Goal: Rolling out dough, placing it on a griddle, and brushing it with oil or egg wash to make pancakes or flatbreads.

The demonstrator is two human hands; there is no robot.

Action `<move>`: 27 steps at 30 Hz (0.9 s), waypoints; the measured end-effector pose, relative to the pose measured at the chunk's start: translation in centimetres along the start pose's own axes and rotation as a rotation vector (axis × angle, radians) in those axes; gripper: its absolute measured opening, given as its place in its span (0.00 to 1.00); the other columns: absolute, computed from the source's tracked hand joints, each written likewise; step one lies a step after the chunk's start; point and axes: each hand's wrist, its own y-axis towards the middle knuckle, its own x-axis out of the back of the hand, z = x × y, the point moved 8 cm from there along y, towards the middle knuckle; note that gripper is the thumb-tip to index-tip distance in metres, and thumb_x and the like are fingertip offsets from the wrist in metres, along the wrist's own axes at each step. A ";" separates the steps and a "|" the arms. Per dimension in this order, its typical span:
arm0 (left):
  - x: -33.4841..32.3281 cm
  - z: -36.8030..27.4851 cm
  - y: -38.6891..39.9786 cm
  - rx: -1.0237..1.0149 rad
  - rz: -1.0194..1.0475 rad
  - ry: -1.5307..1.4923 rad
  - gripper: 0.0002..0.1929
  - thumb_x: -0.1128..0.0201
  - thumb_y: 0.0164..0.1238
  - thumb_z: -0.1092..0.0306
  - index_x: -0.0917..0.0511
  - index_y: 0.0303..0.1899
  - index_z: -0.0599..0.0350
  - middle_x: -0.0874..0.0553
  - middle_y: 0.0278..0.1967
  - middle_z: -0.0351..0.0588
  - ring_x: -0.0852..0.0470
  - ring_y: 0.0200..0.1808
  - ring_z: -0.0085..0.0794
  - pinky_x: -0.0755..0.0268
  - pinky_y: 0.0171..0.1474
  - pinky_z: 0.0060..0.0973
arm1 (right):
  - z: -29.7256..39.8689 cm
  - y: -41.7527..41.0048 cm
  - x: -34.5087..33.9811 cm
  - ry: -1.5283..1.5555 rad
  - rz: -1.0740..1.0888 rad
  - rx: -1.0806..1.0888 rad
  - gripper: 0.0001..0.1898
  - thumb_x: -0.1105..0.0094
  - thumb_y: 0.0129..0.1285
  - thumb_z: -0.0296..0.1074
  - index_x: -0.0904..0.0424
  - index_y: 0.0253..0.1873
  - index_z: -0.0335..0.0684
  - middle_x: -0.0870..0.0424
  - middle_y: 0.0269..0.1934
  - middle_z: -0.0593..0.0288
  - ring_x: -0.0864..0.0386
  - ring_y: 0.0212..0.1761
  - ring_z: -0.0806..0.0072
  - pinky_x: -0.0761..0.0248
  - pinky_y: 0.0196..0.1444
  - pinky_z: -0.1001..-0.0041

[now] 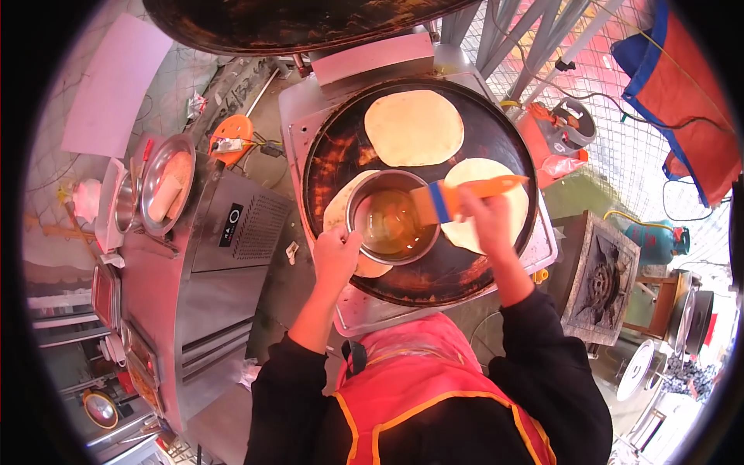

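My left hand (336,253) grips the near-left rim of a steel pot (429,251) that holds yellowish liquid, likely oil (390,221). With my right hand (485,218) I hold a wide orange-handled pastry brush (442,197); its bristle end is at the pot's right rim. Below the pot is a round dark griddle (433,279). One flatbread (414,128) lies at the griddle's far side and a second flatbread (494,226) on its right, under my right hand. The pot hides most of a third flatbread (372,268) at left.
The griddle's raised lid (302,29) hangs beyond it. At left, a steel bowl (145,192) of dough stands on a steel counter (157,279). An orange stool (232,131) carries a power strip. A gas burner (604,279) and teal gas cylinder (654,241) are at right.
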 end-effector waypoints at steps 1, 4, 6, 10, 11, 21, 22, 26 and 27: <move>0.1 0.1 0.2 0.006 -0.017 0.012 0.14 0.43 0.54 0.62 0.27 0.21 0.67 0.28 0.15 0.52 0.29 0.18 0.34 0.35 0.27 0.34 | -0.6 0.4 2.1 0.182 -0.054 -0.044 0.11 0.43 0.65 0.33 0.20 0.42 0.28 0.19 0.27 0.63 0.24 0.25 0.83 0.32 0.25 0.80; 0.7 0.6 0.4 -0.001 -0.046 0.013 0.14 0.43 0.54 0.64 0.29 0.20 0.67 0.28 0.14 0.52 0.31 0.18 0.33 0.37 0.26 0.34 | -4.5 1.0 8.7 0.273 -0.251 -0.091 0.11 0.40 0.63 0.35 0.19 0.38 0.30 0.20 0.24 0.61 0.24 0.22 0.81 0.32 0.26 0.83; 1.0 0.9 0.3 -0.022 -0.049 -0.003 0.14 0.43 0.54 0.65 0.30 0.19 0.67 0.30 0.14 0.52 0.32 0.18 0.32 0.38 0.26 0.34 | -9.8 1.9 10.7 0.087 -0.208 -0.224 0.11 0.41 0.63 0.34 0.19 0.39 0.30 0.20 0.24 0.61 0.25 0.21 0.80 0.31 0.26 0.82; 2.4 4.0 0.6 -0.080 -0.113 0.023 0.14 0.43 0.54 0.68 0.36 0.18 0.67 0.36 0.14 0.49 0.35 0.18 0.27 0.41 0.24 0.32 | -12.7 8.2 15.0 -0.205 -0.337 -0.104 0.11 0.40 0.62 0.35 0.20 0.40 0.30 0.20 0.25 0.61 0.23 0.25 0.77 0.31 0.28 0.76; 2.4 4.9 0.6 -0.082 -0.110 0.024 0.14 0.43 0.54 0.68 0.36 0.18 0.67 0.36 0.14 0.49 0.35 0.18 0.27 0.41 0.24 0.32 | -11.3 9.8 16.1 -0.395 -0.430 -0.036 0.11 0.39 0.61 0.34 0.20 0.40 0.31 0.18 0.26 0.58 0.22 0.25 0.72 0.28 0.31 0.72; 3.9 7.5 -1.2 0.141 -0.140 -0.297 0.10 0.46 0.57 0.74 0.31 0.19 0.66 0.31 0.16 0.36 0.34 0.20 0.16 0.34 0.24 0.20 | -5.7 -4.2 -0.2 -0.610 0.349 0.235 0.10 0.39 0.59 0.34 0.21 0.43 0.37 0.18 0.38 0.51 0.19 0.38 0.60 0.26 0.42 0.65; 3.8 7.7 -1.3 0.153 -0.132 -0.330 0.10 0.46 0.57 0.75 0.31 0.19 0.66 0.31 0.17 0.36 0.33 0.20 0.17 0.32 0.24 0.20 | -6.9 -3.7 2.4 -0.499 0.217 0.075 0.10 0.39 0.61 0.35 0.21 0.42 0.35 0.18 0.34 0.53 0.20 0.34 0.66 0.27 0.39 0.67; 4.0 6.6 -2.0 0.164 -0.139 -0.352 0.10 0.46 0.58 0.75 0.31 0.20 0.66 0.30 0.18 0.37 0.32 0.20 0.17 0.28 0.26 0.21 | -9.2 1.3 15.8 -0.495 -0.314 -0.125 0.13 0.43 0.65 0.38 0.23 0.36 0.32 0.19 0.25 0.61 0.23 0.27 0.80 0.31 0.30 0.70; 3.9 6.6 -2.0 0.162 -0.135 -0.355 0.10 0.46 0.58 0.75 0.31 0.20 0.66 0.30 0.18 0.37 0.32 0.20 0.17 0.28 0.26 0.21 | -7.3 2.7 17.9 -0.656 -0.354 -0.031 0.12 0.43 0.64 0.37 0.23 0.36 0.32 0.19 0.25 0.59 0.22 0.25 0.74 0.30 0.30 0.69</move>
